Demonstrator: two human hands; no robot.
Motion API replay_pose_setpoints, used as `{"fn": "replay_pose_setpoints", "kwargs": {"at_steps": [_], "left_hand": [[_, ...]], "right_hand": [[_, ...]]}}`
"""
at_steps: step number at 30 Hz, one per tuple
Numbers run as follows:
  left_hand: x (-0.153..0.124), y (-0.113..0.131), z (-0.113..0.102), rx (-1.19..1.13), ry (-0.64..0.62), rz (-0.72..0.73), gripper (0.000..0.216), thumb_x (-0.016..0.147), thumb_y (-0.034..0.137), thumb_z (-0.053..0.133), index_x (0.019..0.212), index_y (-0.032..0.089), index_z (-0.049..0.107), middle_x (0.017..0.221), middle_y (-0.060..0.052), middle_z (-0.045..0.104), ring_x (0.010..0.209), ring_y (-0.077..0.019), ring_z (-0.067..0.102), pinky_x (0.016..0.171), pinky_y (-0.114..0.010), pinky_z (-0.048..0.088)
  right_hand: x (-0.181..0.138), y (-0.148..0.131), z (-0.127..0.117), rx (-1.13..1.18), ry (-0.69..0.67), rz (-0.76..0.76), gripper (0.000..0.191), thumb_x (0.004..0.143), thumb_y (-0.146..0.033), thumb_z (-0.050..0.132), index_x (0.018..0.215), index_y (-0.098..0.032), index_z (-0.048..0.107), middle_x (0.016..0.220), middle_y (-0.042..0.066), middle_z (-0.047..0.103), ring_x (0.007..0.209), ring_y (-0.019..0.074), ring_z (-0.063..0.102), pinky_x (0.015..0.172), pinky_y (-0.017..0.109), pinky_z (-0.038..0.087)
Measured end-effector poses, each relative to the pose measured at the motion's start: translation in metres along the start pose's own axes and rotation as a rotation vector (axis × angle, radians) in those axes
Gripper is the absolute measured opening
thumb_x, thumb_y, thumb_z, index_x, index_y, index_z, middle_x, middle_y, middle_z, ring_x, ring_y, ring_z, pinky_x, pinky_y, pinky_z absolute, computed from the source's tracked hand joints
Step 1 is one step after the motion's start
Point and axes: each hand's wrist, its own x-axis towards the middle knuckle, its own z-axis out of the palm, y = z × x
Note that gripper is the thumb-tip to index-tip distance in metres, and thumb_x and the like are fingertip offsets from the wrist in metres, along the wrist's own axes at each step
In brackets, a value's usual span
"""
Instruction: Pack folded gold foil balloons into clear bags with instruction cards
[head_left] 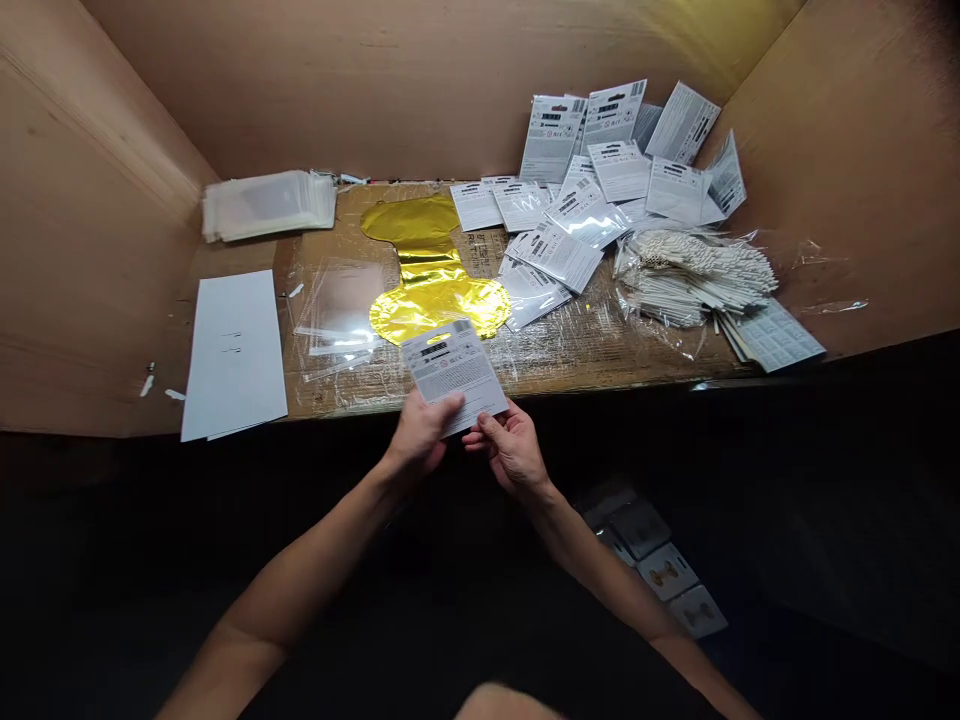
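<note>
A white printed packaging card (457, 375) with a hang slot is held over the table's front edge, its text side facing up. My left hand (424, 430) is closed on its lower left part, thumb on top. At the lower right corner, my right hand (514, 445) pinches the card between thumb and fingers. Just beyond the card lies a flat gold foil balloon (431, 265), its shape wide at both ends and narrow in the middle. Clear plastic sleeves (345, 310) are spread to the left of the foil.
Several packed cards (577, 210) are heaped at the back right. White sticks (697, 275) lie in an opened plastic bag, near a grey-white sheet (776, 335). Stacked clear sleeves (270, 205) and white paper (236, 355) are at left. Cardboard walls (420, 90) surround the table. More packs (667, 570) lie below.
</note>
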Motion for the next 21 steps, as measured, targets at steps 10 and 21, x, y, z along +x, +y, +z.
{"fn": "replay_pose_setpoints", "kwargs": {"at_steps": [10,21], "left_hand": [[0.015,0.016,-0.032,1.003,-0.262,0.542,0.065,0.070,0.032,0.098,0.129,0.024,0.074,0.156,-0.018,0.061,0.158,-0.0466,0.042,0.135,-0.065,0.027],[0.056,0.008,-0.028,0.945,-0.331,0.490,0.020,0.067,0.030,0.094,0.083,0.029,0.081,0.122,-0.011,0.081,0.144,-0.0434,0.060,0.132,-0.066,0.029]], "right_hand": [[-0.011,0.027,-0.021,-0.041,0.168,0.023,0.062,0.072,-0.069,0.092,0.086,-0.019,0.059,0.054,-0.007,0.063,0.032,0.0096,0.056,0.029,0.016,0.041],[-0.005,0.020,-0.030,-0.437,0.118,-0.091,0.050,0.090,-0.071,0.071,0.083,-0.023,0.060,0.052,-0.006,0.058,0.035,0.0103,0.048,0.033,0.021,0.033]]}}
